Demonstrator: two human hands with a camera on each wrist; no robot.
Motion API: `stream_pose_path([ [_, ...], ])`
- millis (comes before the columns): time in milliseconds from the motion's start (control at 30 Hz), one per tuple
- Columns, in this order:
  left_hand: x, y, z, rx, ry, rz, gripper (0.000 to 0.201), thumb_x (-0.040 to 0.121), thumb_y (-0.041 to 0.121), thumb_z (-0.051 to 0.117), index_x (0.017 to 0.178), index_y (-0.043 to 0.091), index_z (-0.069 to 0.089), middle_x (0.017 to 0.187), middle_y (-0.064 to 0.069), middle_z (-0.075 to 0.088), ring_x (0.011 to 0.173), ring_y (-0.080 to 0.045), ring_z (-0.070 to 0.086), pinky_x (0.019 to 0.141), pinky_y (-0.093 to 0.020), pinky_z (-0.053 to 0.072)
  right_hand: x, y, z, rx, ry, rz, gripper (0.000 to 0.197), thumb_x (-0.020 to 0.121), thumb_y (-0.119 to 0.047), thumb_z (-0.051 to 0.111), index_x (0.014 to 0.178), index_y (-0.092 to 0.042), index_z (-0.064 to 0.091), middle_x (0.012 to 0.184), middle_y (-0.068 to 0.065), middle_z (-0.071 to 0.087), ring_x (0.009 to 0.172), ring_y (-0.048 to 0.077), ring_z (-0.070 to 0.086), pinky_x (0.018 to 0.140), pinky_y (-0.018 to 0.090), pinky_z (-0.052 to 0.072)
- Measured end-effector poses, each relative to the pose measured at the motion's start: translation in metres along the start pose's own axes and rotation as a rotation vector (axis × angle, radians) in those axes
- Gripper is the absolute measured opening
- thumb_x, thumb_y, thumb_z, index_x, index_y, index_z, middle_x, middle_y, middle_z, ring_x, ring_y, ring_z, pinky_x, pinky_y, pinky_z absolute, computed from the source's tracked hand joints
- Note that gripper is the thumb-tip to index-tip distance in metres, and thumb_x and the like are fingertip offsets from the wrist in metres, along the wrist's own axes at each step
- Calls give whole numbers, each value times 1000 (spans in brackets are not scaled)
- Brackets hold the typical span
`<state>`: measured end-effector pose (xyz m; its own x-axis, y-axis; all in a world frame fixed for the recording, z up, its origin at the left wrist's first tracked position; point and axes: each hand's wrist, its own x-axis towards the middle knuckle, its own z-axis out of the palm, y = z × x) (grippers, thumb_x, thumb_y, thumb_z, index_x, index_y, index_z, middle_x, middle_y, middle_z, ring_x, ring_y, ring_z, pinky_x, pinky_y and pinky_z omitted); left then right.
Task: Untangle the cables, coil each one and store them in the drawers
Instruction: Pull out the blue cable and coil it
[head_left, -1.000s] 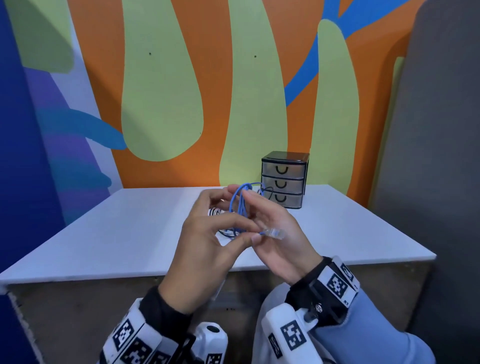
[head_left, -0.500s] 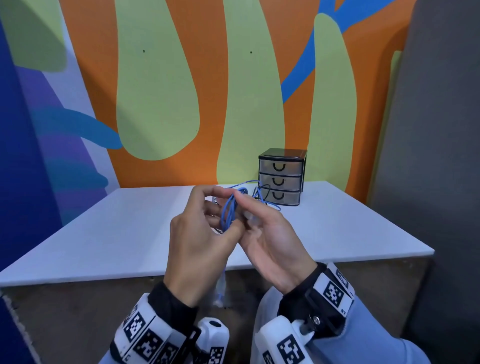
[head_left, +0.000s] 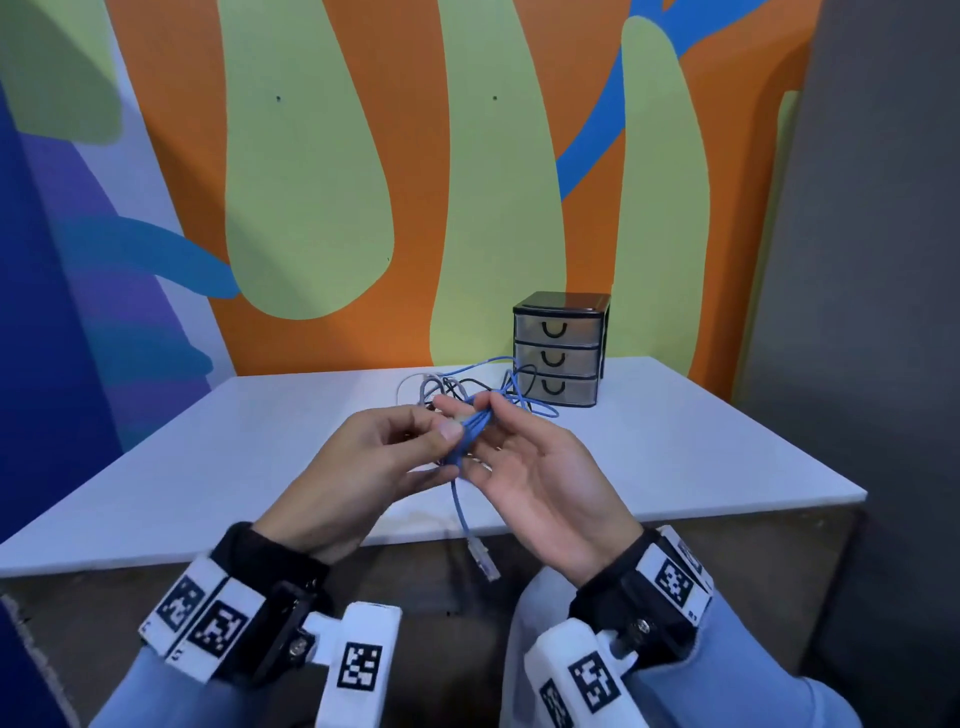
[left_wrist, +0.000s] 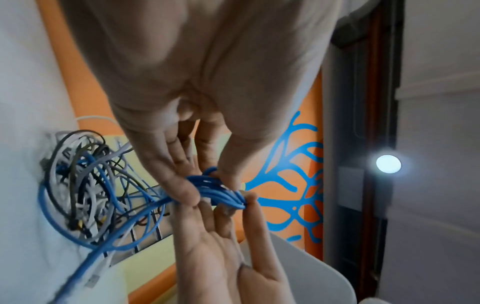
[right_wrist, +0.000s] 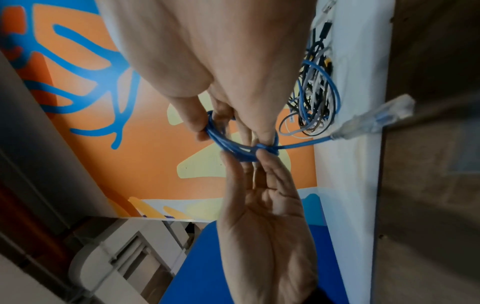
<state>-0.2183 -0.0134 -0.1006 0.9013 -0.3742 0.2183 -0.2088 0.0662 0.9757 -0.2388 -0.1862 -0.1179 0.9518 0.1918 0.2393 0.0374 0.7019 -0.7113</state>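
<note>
Two hands work a small coil of blue cable (head_left: 470, 431) above the near part of a white table (head_left: 218, 467). The left hand (head_left: 363, 462) pinches the bundled loops between thumb & fingertips, other fingers curled in. The right hand (head_left: 545, 483), palm up, grips the same coil at its far side w/ thumb and forefinger, remaining fingers loosely bent. In the left wrist view the loops lie tight together across both sets of fingertips (left_wrist: 188, 196). One loose end hangs below the hands past the table's front edge, ending in a clear plug (head_left: 483, 558); the right wrist view shows that plug (right_wrist: 376, 119) sticking out to the side. Farther back on the table sits a tangle of grey, black, white & blue cables (head_left: 447, 387), just beside a small 3-drawer unit (head_left: 558, 353), all drawers closed. A blue strand runs from the hands back to the tangle.
</note>
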Motion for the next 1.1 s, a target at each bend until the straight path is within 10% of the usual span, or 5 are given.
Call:
stream_pose_path([
  [200,-2,-5,3,-385,125,-10,18,97,13,66,104,-2,73,112,-18,76,105,-22,70,91,-30,63,2,-6,0,153,70,2,14,107,-18,52,100,-9,59,136,31,63,131,44,61,113,52,46],
  [467,-3,-2,5,364,194,418,7,85,31,83,90,34,86,92,6,69,78,-10,59,67,-25,47,7,0,1,-261,63,13,33,112,-21,44,126,7,55,115,28,72,97,34,72,91,41,61],
  [600,0,-2,9,350,258,472,7,79,37,85,86,37,85,94,2,65,80,-9,55,67,-28,42,6,4,11,-459,42,-24,38,114,-23,37,122,7,59,70,7,64,58,19,53,63,28,45],
  [767,2,-8,13,279,316,402,17,74,22,95,83,22,81,78,7,73,84,-16,65,80,-34,52,4,-2,7,-370,1,91,52,113,-36,36,126,6,63,64,2,40,56,12,28,60,28,29],
  [1100,-3,-23,14,365,61,246,50,75,59,85,117,35,73,100,9,74,84,-13,67,79,-18,51,7,-19,-4,5,82,-26,45,104,-54,53,75,-20,51,71,-2,26,55,11,19,58,23,32],
])
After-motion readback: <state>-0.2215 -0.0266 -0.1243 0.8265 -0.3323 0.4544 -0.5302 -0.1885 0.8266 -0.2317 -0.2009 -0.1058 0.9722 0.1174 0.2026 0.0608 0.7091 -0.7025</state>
